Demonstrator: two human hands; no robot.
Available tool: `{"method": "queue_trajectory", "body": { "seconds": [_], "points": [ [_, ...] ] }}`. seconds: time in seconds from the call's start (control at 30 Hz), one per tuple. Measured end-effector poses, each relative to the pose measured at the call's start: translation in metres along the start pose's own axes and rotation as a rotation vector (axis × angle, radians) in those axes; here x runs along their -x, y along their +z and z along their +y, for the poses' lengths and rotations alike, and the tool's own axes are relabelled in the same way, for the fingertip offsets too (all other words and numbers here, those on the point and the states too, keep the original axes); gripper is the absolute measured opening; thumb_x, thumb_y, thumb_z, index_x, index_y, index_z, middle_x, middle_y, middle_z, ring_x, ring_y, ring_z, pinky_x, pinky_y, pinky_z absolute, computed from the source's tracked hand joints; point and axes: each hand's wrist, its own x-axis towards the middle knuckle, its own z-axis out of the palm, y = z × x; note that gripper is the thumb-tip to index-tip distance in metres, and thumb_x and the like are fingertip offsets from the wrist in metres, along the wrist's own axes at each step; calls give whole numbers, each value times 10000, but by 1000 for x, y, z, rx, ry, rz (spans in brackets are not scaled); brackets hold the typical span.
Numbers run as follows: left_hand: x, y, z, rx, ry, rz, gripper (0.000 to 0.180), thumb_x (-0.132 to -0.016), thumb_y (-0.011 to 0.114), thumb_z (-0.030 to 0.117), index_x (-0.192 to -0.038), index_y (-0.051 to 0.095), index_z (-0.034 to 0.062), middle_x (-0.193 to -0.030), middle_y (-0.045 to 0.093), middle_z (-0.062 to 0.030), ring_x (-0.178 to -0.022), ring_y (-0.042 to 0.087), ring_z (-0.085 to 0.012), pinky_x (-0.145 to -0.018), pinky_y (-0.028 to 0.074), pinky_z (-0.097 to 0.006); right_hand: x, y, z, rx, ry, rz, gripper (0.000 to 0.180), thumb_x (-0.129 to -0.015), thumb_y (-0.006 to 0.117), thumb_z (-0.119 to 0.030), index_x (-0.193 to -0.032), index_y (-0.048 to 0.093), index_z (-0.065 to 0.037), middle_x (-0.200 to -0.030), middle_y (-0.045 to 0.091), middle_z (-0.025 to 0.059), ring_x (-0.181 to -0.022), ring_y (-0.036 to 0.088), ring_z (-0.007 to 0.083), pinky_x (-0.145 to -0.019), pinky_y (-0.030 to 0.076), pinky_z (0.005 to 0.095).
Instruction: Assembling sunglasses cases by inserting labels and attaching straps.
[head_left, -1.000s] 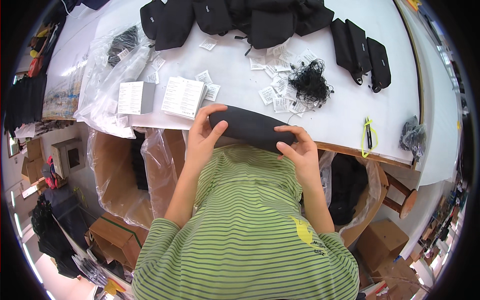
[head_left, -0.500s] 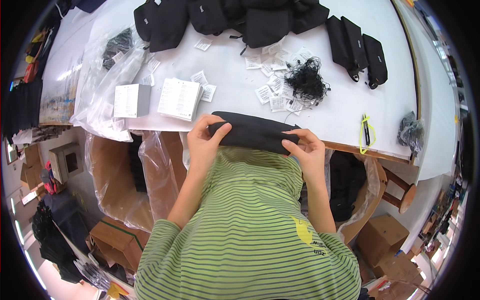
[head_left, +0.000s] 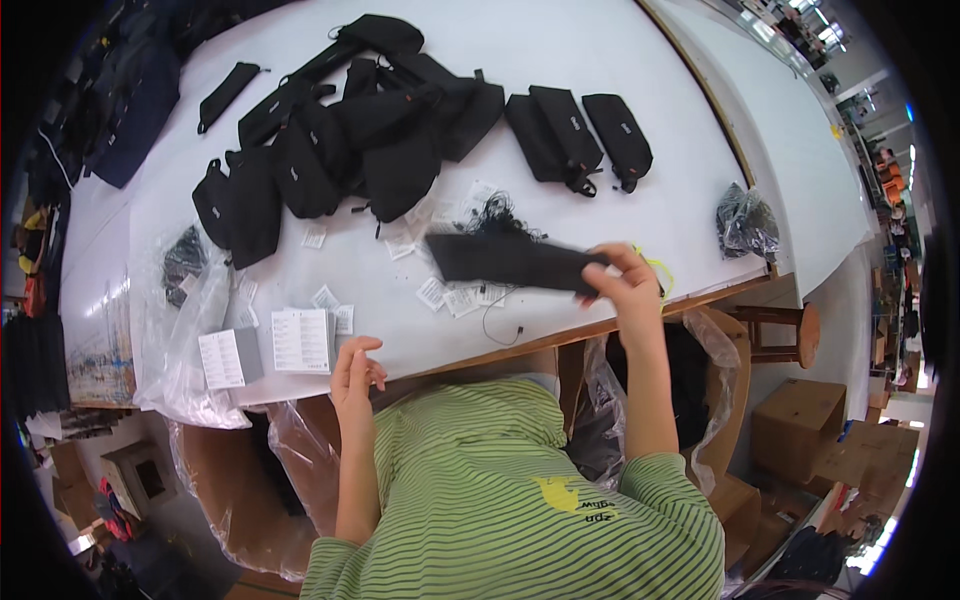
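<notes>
A flat black fabric pouch (head_left: 515, 262) is lifted over the table's front part, and my right hand (head_left: 628, 285) pinches its right end. It looks slightly blurred by motion. Behind it a tangle of black cords (head_left: 497, 215) is partly covered, with loose white printed labels (head_left: 462, 302) around it. My left hand (head_left: 357, 368) hovers by the table's front edge with loosely bent fingers and nothing in them. Close to it stands a stack of white printed cards (head_left: 303, 340), with a second stack (head_left: 228, 358) farther left. Something yellow (head_left: 655, 268) shows behind my right hand, mostly hidden.
Black pouches (head_left: 400, 160) lie heaped at the back; several more (head_left: 618, 140) form a row to their right. Clear plastic bags (head_left: 185, 330) lie at the left. A dark wrapped bundle (head_left: 746, 222) sits near the right edge. Plastic-lined boxes (head_left: 715, 400) and a wooden stool (head_left: 795, 335) stand below.
My left hand has let go of the pouch and moved down and left. My right hand now holds the pouch alone, farther out over the table. The view has shifted, showing more pouches.
</notes>
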Motion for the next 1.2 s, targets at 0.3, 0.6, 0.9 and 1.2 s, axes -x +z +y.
{"method": "queue_trajectory", "body": {
  "seconds": [0.3, 0.6, 0.9, 1.2],
  "points": [
    [-6, 6, -10, -90, -93, -152, 185, -957, 498, 172, -904, 603, 29, -880, 639, -45, -677, 522, -59, -622, 418, -205, -177, -154, -13, -643, -416, 504, 228, -858, 657, -89, -1003, 544, 46, -1006, 560, 120, -845, 635, 261, -753, 571, 273],
    [-127, 162, 30, -372, 299, -596, 155, -896, 582, 203, -958, 632, 71, -959, 589, -40, -837, 546, -128, -765, 442, -272, -212, -203, 48, 125, -191, 1208, 282, -837, 621, -81, -1078, 519, 26, -963, 526, 144, -737, 612, 261, -639, 547, 338],
    [-256, 279, -29, -739, 244, -425, 401, -811, 640, 405, -1153, 605, 200, -1237, 473, -216, -1119, 494, -322, -933, 408, -411, -232, -144, 40, 1215, 51, 587, 631, -758, 672, -498, -1183, 595, -37, -1264, 507, 177, -1146, 475, 343, -959, 377, 458],
    [-252, 325, -12, -648, 114, -404, 485, -745, 688, 503, -1140, 638, 226, -1267, 374, -208, -1164, 435, -408, -992, 393, -411, -228, -97, 43, 499, -281, 334, 652, -669, 797, -183, -1189, 438, -20, -1075, 599, 199, -994, 606, 312, -851, 475, 352]
  ]
}}
